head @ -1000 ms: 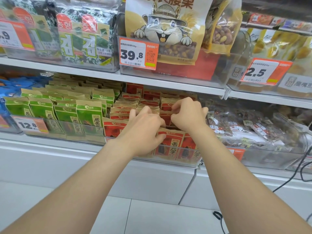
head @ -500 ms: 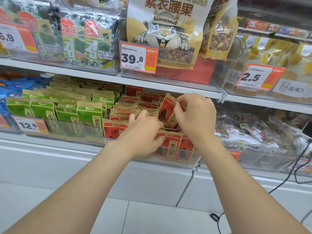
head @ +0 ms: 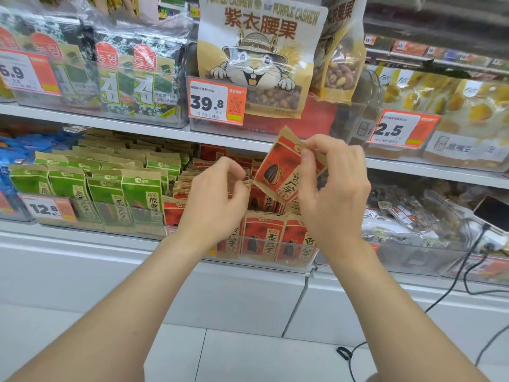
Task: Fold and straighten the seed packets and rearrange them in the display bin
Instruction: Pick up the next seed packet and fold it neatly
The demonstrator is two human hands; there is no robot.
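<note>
Right hand (head: 334, 188) fingers (head: 305, 157) pinch the upper right edge of one red seed packet (head: 278, 168). Left hand (head: 217, 199) fingers are curled and nip its lower-left corner, a two-point hold, probably to pull it flat for folding. The packet is tilted, held above the display bin (head: 275, 267) of upright red packets (head: 264, 235), with green packets (head: 140, 188) to the left.

White shelf (head: 82, 239); clear bin (head: 307, 261) of red packets (head: 263, 239) below fingers (head: 309, 158); green packets (head: 140, 194) left; clear bags (head: 407, 216) right.
</note>
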